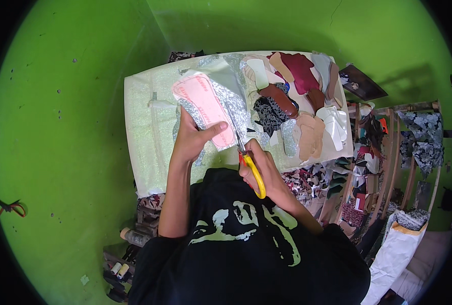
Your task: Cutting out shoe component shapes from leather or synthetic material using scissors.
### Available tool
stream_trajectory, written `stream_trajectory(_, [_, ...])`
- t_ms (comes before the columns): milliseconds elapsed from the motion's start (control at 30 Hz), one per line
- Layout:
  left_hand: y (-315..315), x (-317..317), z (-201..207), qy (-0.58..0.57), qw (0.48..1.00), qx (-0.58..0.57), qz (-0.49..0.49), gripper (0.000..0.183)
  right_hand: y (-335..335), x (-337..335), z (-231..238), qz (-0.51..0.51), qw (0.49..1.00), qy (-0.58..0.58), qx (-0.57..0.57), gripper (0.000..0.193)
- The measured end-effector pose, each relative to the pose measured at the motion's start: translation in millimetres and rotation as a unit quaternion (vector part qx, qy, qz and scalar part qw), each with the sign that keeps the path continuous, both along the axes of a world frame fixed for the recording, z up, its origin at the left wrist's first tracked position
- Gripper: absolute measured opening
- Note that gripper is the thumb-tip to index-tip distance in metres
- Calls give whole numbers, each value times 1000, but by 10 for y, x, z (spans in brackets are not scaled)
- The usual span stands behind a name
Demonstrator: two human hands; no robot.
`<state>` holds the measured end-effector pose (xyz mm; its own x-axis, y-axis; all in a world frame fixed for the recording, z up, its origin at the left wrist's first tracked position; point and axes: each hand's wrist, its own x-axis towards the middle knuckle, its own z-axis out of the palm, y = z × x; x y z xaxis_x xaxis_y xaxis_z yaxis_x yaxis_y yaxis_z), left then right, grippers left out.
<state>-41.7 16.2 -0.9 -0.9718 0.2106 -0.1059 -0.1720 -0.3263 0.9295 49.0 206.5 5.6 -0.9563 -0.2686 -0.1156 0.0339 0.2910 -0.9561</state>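
My left hand point(188, 142) is closed on a silver, shiny sheet point(234, 84) with a pink sole-shaped piece point(200, 99) lying on its face. The thumb presses on the lower part of the pink piece, which bears red print. Scissors point(257, 175) with yellow and red handles sit in my right hand point(267, 166), fingers wrapped round the grips. Their blades point up and away from me, along the right edge of the pink piece, at the silver sheet. How far apart the blades are is hard to make out. Both hands are above the near part of the pale table point(147, 127).
Brown sole-shaped pieces point(279, 100), maroon material point(302, 73), a dark tangled heap point(269, 113), tan pieces point(311, 134) and white pieces point(334, 124) cover the table's right half. A wooden rack point(388, 168) with materials stands at right. Green walls point(83, 127) rise left and behind.
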Motion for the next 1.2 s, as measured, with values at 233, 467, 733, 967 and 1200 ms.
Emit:
stream_trajectory(233, [45,83,-68,-25,999,42,-19,91,23,-70,20,-23,999,-37,1,79])
stream_trajectory(467, [117,194,-47,-28,996,63,-53,98,17,-149,-119,-55,992,116,0,50])
stream_trajectory(733, [104,243,-163,-55,994,54,-84,99,50,-155,-128,-57,998,-22,-29,75])
stream_trajectory(967, [126,293,-70,-67,990,78,-97,99,-28,-187,168,-65,994,-87,10,106])
stream_trajectory(1200, [129,373,-130,-48,989,52,-132,98,84,-251,-106,-81,983,-38,-159,68])
